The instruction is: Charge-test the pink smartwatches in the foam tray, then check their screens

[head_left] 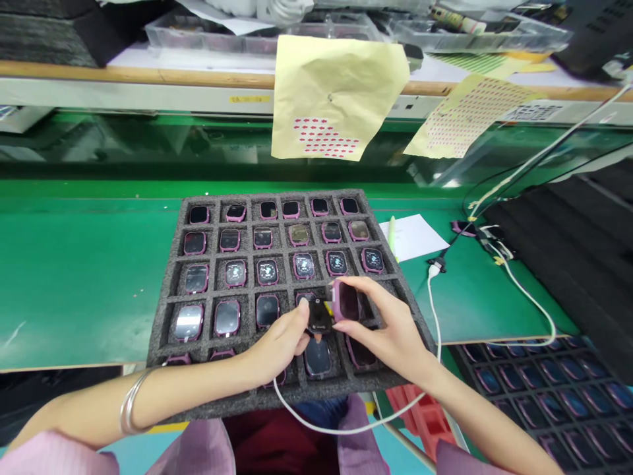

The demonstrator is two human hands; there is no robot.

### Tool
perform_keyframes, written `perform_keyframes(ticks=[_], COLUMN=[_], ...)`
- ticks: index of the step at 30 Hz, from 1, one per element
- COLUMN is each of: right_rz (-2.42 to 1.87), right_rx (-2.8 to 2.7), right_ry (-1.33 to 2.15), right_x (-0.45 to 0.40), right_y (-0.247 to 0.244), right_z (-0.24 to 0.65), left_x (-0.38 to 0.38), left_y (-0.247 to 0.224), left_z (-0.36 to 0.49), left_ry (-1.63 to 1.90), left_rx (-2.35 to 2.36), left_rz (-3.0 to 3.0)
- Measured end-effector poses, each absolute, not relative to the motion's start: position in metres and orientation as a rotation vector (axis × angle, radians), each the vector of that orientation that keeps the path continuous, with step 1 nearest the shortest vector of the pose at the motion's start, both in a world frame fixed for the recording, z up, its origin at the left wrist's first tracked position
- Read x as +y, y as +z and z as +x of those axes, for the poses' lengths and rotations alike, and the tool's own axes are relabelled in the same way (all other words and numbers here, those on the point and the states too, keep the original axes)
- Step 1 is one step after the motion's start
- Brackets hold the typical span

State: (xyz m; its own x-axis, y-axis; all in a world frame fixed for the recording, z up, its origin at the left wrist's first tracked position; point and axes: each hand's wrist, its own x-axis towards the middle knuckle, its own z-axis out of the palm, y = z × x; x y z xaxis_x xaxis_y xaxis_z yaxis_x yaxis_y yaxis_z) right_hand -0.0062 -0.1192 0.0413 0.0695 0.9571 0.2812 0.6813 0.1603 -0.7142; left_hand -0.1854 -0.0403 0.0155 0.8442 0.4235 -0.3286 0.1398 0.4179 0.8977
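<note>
My left hand (287, 336) is closed on a small black square charger (319, 318), with a white cable (341, 432) looping out below the hand. Between thumb and fingers, my right hand (390, 330) grips a purple-framed smartwatch (347, 301) without a strap, tilted up just right of the charger. A narrow gap seems to part the two. Both hands are over a grey foam tray (171, 290), whose compartments hold several more purple watches. Some, like one watch (268, 271) in the middle row, show a lit dial; others have dark screens. My hands and forearms hide part of the near rows.
Beyond the tray, a white paper (415, 237) lies with a green pen (392, 234). A cable connector (436, 265) rests to its right. Another watch tray (558, 389) sits lower right, by dark foam (583, 264). Yellow sticker sheets (336, 92) hang from the shelf (148, 89).
</note>
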Motion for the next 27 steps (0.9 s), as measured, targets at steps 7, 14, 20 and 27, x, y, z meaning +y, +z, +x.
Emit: perform_keyframes(ticks=[7,14,20,27], right_rz=[-1.466,-1.552,-1.532,-1.597], right_rx=[-1.922,-1.977,-1.877,-1.403], right_ry=[0.398,0.455,0.506,0.700], right_x=[-0.116,-0.119,-0.120,-0.120], right_y=[0.033,0.038,0.034,0.043], right_z=[-0.020,-0.010,-0.014,-0.014], left_x=[-0.040,-0.037,-0.039,-0.034], left_y=[0.019,0.017,0.019,0.027], left_z=[-0.185,-0.185,-0.184,-0.182], left_ry=[0.150,0.180,0.218,0.327], left_rx=[0.642,0.540,0.553,0.618], left_rz=[1.065,1.192,1.151,0.995])
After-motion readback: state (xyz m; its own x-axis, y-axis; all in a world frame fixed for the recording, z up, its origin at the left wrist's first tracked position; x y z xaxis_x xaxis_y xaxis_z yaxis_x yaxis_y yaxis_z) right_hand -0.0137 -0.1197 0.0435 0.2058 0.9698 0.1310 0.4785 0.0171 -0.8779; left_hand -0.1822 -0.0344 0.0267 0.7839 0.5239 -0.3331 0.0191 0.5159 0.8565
